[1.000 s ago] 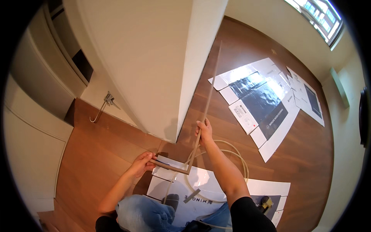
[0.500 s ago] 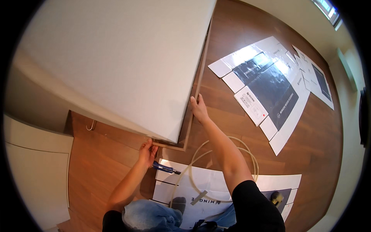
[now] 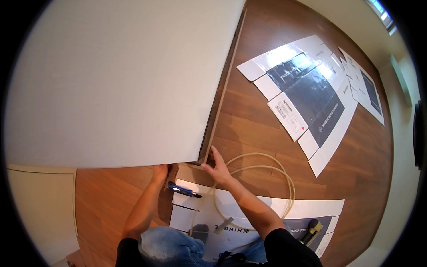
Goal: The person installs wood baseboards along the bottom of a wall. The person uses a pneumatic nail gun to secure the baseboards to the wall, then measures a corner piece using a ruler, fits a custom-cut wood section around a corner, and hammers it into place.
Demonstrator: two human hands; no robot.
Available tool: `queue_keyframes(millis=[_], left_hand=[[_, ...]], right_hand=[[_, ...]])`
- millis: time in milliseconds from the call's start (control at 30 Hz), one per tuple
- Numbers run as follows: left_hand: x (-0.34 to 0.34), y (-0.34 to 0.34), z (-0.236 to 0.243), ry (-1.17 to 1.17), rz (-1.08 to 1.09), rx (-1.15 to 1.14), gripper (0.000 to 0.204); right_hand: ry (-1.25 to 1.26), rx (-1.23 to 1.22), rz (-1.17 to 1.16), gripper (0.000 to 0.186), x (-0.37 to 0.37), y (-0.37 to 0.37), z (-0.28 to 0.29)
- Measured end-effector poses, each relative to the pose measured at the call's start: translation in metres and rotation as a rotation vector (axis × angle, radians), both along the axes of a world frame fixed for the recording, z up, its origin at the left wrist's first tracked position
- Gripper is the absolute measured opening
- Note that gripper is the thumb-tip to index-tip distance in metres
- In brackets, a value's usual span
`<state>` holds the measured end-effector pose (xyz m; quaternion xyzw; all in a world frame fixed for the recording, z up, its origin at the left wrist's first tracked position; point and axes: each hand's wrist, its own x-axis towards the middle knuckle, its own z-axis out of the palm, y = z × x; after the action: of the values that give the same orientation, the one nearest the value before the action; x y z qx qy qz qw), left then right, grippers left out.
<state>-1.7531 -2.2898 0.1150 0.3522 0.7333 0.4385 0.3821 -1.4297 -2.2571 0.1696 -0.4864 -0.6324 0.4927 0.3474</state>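
A large white block, perhaps a wall end, fills the upper left, with a thin brown skirting strip running along its right side. A dark gap shows between strip and block. At the strip's near corner my right hand holds it, thumb at the end and fingers along the outer side. My left hand reaches in at the block's front edge; its fingertips are hidden there, so its grip does not show. Near that hand lies a blue utility knife on the edge of a flattened white carton.
A pale coiled hose loops over the near carton, with a grey piece on it. A yellow-and-black tool lies right. More flattened cartons cover the brown wooden floor. A white cabinet panel stands left.
My right hand has slid back along the strip to its near corner. My left hand has moved slightly left and under the block's edge. The view has shifted over the block.
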Motion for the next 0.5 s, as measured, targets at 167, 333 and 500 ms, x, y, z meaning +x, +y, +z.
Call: queue_keyframes(millis=[167,333,500], left_hand=[[0.027,0.003,0.017,-0.137,0.015,-0.13,0.036],[0.033,0.01,0.046,-0.144,0.064,-0.218,0.035],[0.021,0.004,0.022,-0.013,-0.007,-0.072,0.041]], right_hand=[[-0.369,0.204,0.014,0.113,-0.002,-0.016,0.007],[-0.34,0.227,0.013,0.116,0.001,-0.003,0.002],[-0.347,0.239,0.08,0.116,0.004,0.003,0.006]])
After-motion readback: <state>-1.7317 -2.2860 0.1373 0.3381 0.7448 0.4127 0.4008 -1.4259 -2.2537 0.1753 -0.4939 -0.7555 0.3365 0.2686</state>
